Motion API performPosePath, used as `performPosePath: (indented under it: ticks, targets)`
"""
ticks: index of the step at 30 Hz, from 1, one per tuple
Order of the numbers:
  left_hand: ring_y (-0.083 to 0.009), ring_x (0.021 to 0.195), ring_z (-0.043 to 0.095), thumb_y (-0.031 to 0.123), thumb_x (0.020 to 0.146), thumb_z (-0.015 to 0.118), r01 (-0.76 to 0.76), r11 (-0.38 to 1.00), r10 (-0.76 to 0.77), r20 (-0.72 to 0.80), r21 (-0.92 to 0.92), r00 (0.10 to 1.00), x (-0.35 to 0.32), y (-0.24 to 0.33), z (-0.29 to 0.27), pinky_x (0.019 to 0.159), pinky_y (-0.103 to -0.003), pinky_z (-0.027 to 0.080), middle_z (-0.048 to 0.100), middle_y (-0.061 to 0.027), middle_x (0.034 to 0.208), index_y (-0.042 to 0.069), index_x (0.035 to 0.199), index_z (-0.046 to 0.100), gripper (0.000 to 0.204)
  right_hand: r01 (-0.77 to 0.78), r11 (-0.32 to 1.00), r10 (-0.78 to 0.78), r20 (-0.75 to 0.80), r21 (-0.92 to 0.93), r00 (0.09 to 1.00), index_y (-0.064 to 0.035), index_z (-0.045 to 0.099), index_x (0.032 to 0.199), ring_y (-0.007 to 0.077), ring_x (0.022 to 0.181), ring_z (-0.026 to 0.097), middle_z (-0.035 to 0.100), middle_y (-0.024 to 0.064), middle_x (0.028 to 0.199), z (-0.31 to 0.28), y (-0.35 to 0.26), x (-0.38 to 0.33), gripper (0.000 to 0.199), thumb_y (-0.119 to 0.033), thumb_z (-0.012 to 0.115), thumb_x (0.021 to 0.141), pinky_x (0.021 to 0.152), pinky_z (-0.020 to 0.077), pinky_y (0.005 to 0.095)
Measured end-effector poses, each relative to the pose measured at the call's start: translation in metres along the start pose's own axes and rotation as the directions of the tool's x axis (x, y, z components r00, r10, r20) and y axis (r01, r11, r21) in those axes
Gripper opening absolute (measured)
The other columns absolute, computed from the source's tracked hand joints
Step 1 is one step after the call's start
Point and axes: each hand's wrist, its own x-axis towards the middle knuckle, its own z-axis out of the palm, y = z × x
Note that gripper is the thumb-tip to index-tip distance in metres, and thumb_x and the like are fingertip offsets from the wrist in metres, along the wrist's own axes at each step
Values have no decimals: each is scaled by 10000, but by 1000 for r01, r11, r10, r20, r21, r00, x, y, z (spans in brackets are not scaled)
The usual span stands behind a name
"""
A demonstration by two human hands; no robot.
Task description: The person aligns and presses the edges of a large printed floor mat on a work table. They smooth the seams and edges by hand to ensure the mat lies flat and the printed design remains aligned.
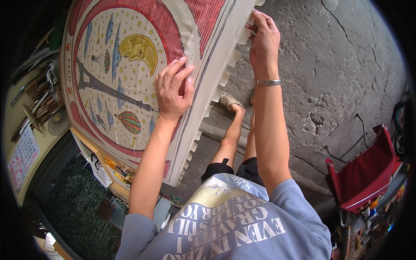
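Observation:
A large panel of printed fabric (pixel 134 32), with a yellow crescent moon, a tower and balloons inside a red ring, lies in front of me to the left. My left hand (pixel 173 93) rests on it near the red border, fingers stretched out and holding nothing. Pale tabs (pixel 234 58), which look like strips of tape, stick out in a row along the panel's right edge. At the upper part of that edge, my right hand (pixel 265 41) has its thumb and fingers pinched on one of these tabs. The fingers partly hide that tab.
Grey cracked concrete floor (pixel 320 86) spreads to the right, with a red folding chair (pixel 359 173) at the lower right. Wood pieces and tools (pixel 45 93) crowd the far left. Below the panel, an open drawer (pixel 117 171) holds yellow-handled tools.

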Motion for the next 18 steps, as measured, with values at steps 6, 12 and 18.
performPosePath:
  ticks: [6,12,18]
  targets:
    - [-287,1247,603,96,898,639,5,1000,-5,3,-8,1000,1,-3,2,1082,-423,440,663,-71,1347,104,1178,710,288,9,997,-10,14,74,1000,-67,684,1032,68,773,604,694,-21,904,7,4,7,226,-284,718,979,688,444,242]
    - [-282,1246,604,98,895,647,1,1000,-1,1,-8,1000,4,-7,2,1083,-415,437,664,-69,1347,110,1174,711,286,9,994,-11,20,107,1000,-52,687,1049,74,772,586,686,-17,885,12,10,9,239,-274,731,971,691,452,246]
    - [-278,1243,606,100,894,652,2,1000,-2,8,5,1000,4,-8,1,1080,-412,437,666,-64,1347,115,1181,713,294,-4,999,5,-13,51,1000,-41,687,1061,83,770,587,675,-1,889,11,11,-4,247,-265,732,969,679,448,239]
